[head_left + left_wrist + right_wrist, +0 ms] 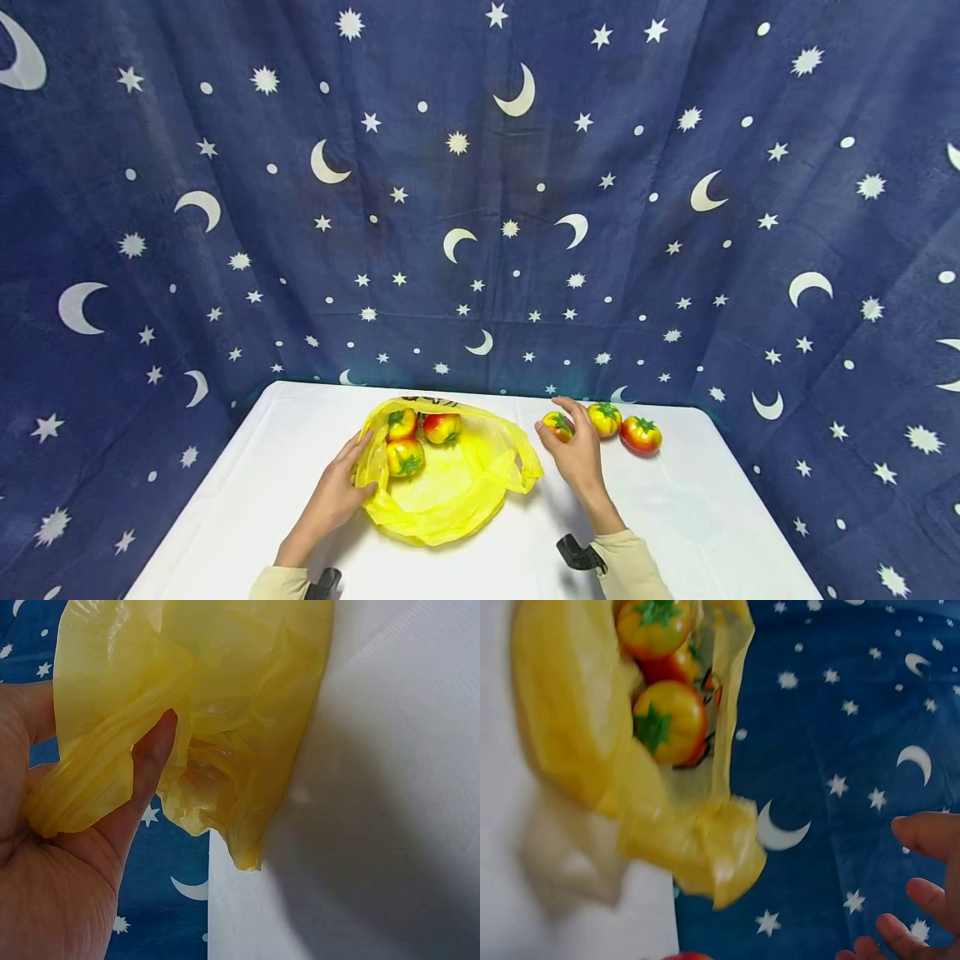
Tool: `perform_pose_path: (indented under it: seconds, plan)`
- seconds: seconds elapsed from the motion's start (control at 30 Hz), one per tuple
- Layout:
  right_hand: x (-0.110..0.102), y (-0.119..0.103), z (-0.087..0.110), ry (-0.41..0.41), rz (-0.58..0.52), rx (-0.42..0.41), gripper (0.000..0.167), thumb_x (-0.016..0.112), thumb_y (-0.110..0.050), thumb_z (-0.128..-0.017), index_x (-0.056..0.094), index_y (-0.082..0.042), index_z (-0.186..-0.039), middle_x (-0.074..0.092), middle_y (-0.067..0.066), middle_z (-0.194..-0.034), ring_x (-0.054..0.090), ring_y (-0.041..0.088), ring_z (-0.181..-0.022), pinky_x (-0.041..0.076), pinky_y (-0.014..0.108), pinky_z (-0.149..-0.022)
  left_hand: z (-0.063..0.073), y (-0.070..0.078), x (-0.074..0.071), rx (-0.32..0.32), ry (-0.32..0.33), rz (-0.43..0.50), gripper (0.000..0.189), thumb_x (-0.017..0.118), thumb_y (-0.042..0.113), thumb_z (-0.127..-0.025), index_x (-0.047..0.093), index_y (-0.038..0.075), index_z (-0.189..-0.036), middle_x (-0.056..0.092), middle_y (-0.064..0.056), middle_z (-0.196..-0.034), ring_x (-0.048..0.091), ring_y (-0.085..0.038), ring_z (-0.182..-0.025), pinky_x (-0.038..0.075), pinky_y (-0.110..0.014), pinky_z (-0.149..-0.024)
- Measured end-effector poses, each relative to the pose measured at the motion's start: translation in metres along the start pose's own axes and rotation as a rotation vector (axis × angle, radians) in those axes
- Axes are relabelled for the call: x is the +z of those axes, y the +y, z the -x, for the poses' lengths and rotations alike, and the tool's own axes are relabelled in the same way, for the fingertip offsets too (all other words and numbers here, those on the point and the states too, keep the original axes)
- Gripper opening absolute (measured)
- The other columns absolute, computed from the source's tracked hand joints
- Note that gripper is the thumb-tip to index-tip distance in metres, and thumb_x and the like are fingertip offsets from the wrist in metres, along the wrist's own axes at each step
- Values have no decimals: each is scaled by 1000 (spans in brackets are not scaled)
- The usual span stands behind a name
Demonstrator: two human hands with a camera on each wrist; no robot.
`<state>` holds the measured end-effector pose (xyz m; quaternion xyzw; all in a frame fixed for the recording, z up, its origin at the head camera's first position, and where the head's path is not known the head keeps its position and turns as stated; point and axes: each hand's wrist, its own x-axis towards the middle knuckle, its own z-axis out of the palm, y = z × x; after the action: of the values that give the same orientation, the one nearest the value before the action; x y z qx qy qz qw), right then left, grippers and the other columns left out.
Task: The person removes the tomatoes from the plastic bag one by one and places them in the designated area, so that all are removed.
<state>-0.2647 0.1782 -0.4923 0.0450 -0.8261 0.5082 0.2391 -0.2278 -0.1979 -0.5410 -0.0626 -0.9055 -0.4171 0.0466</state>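
Observation:
A yellow plastic bag [465, 500] lies with its mouth spread, and red-and-yellow toy tomatoes [406, 457] with green tops sit inside its left part. My left hand [339, 492] grips the bag's left edge; in the left wrist view the gathered handle [90, 776] runs between thumb and fingers. To the right of the bag, my right hand [577, 450] is at a loose tomato [558, 426], thumb and forefinger spread on either side of it in the head view. The right wrist view shows these fingers [930, 836] parted, with nothing between them.
Two more tomatoes, one yellowish [604, 419] and one redder [641, 436], lie just right of my right hand. All stand on a white-covered table [697, 517]. A dark blue curtain [480, 200] with moons and stars hangs behind and at both sides.

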Motion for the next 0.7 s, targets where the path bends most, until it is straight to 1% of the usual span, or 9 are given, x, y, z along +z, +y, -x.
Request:
perform_pose_path:
  seconds: [0.2, 0.3, 0.4, 0.5, 0.6, 0.7]
  plan:
    - [3, -21, 9, -33, -67, 26, 47, 77, -14, -83, 61, -9, -127, 58, 13, -133, 58, 36, -123, 46, 52, -107, -1, 2, -1, -12, -3, 4, 86, 73, 2, -78, 32, 8, -154, 25, -20, -161, 26, -44, -147, 26, -57, -118]
    - [5, -30, 15, -55, -127, 46, 48, 76, -13, -84, 60, -8, -128, 57, 12, -134, 57, 34, -125, 46, 50, -108, 1, 3, -3, -23, -21, -4, 86, 72, 2, -79, 31, 9, -154, 24, -20, -161, 24, -44, -147, 26, -57, -118]
    - [9, -36, 20, -91, -198, 62, 49, 76, -13, -84, 58, -8, -130, 56, 10, -135, 56, 30, -128, 45, 47, -109, 3, 4, -6, -30, -20, -20, 87, 72, 1, -79, 29, 8, -155, 24, -21, -161, 25, -45, -147, 26, -57, -118]
    - [16, -42, 23, -132, -270, 52, 50, 76, -11, -84, 57, -8, -130, 55, 11, -137, 53, 28, -131, 45, 44, -110, 2, 4, -10, -28, -10, -30, 87, 72, 0, -79, 29, 7, -155, 24, -22, -161, 25, -46, -146, 26, -58, -117]
    - [21, -46, 26, -154, -324, 25, 48, 75, -8, -84, 57, -7, -129, 55, 13, -136, 52, 28, -132, 45, 44, -110, 0, 3, -9, -20, -14, -19, 88, 72, 1, -79, 29, 8, -155, 24, -21, -161, 25, -46, -146, 26, -58, -117]
    - [28, -50, 30, -177, -334, 20, 48, 75, -8, -84, 58, -6, -128, 56, 13, -135, 52, 29, -132, 46, 47, -109, -2, 2, -6, -11, -22, -6, 88, 72, 3, -80, 28, 9, -155, 23, -20, -162, 25, -45, -147, 27, -58, -117]
